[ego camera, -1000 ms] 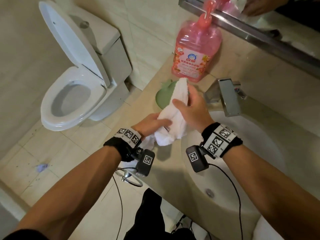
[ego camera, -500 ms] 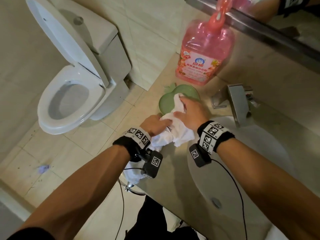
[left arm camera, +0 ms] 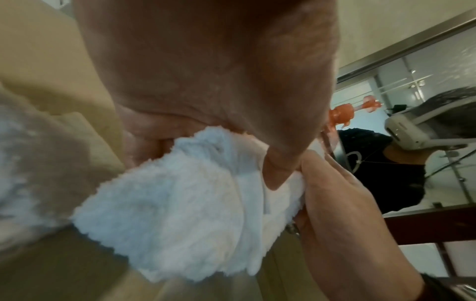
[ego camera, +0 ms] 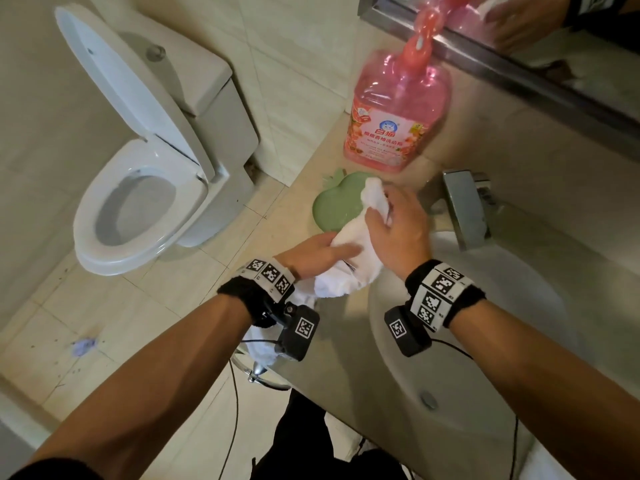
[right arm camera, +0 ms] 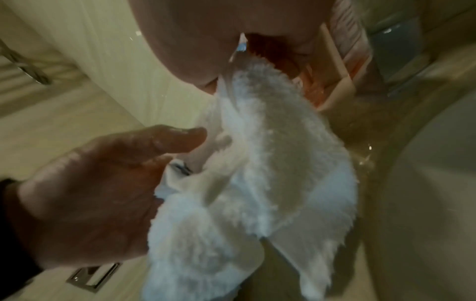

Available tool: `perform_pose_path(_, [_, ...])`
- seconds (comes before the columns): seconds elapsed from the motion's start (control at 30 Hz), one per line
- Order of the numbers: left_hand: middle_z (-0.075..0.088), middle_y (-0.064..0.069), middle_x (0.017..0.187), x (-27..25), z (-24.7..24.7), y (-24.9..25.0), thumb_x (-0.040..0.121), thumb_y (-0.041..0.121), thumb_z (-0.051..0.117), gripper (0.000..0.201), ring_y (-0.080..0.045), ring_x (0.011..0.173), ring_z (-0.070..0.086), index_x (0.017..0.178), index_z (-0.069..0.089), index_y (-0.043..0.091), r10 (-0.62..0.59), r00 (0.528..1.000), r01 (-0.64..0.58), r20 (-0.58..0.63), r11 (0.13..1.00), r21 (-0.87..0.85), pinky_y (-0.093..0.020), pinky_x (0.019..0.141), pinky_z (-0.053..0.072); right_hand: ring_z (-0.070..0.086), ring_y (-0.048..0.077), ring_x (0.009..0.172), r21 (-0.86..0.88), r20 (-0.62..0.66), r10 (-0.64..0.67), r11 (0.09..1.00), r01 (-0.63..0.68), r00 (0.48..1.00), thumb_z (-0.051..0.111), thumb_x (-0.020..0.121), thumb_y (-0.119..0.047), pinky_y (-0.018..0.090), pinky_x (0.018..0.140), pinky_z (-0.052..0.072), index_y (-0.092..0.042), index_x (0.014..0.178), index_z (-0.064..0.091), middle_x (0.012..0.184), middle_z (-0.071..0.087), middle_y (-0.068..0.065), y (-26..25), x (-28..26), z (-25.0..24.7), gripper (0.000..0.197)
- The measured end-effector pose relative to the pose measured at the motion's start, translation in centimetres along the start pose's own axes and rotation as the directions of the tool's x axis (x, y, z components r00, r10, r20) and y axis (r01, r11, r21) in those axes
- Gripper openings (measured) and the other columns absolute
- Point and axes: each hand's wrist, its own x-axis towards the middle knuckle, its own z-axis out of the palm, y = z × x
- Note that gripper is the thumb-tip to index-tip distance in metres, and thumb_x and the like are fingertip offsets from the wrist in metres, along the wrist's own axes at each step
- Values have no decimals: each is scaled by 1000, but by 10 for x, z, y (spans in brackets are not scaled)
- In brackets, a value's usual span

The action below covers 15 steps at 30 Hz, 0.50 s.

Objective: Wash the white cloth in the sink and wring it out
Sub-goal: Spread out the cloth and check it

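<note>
Beige stone desk [ego camera: 332, 344] runs along the mirrored wall, with the sink [ego camera: 485, 341] let into it at the right and a toilet [ego camera: 138, 209] on the tiled floor off its left edge. Toward the back of the desk stand a pink bottle [ego camera: 394, 116] and a green dish [ego camera: 332, 209], with the tap [ego camera: 465, 206] at the sink's back rim.

The cloth [ego camera: 353, 258] is not in the basin. It is held above the desk just left of the sink's left rim, bunched into a rough roll whose long axis runs from the front left, by the desk's front edge, to the back right, over the dish. The right hand [ego camera: 401, 233] has the far, upper end: its grip is closed round the cloth, with a tuft sticking out past the fingers toward the bottle. The left hand [ego camera: 311, 254] has the near, lower end, fingers laid along and wrapped under the roll; the left wrist view shows the cloth pinched in the fold of the palm. A loose tail hangs below the left wrist, over the desk's front edge.

So the sink lies to the right of both grips, and the right hand is the nearer to the tap and basin. Judging from that, the roll has to swing right, far end leading, before any water or wringing falls into the basin rather than on the desk. Whether the cloth is wet I cannot tell.
</note>
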Motion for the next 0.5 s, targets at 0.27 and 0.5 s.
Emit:
perform_pose_path(0.27, [67, -5, 124, -45, 75, 53, 80, 41, 63, 54, -22, 118, 62, 127, 60, 14, 160, 979, -174, 125, 978, 116, -45, 109, 42, 51, 23, 86, 100, -226, -94, 988, 119, 970, 60, 79, -15, 28, 78, 38, 0, 101, 63, 97, 56, 14, -15, -50, -93, 27])
perform_pose_path(0.5, [64, -6, 110, -69, 154, 61, 93, 25, 55, 33, -24, 103, 62, 118, 59, 3, 96, 986, -28, -137, 903, 428, -45, 95, 51, 53, 30, 89, -30, 158, 60, 998, -56, 986, 51, 92, -14, 34, 67, 35, -7, 98, 54, 98, 56, 13, 14, -99, -173, 11])
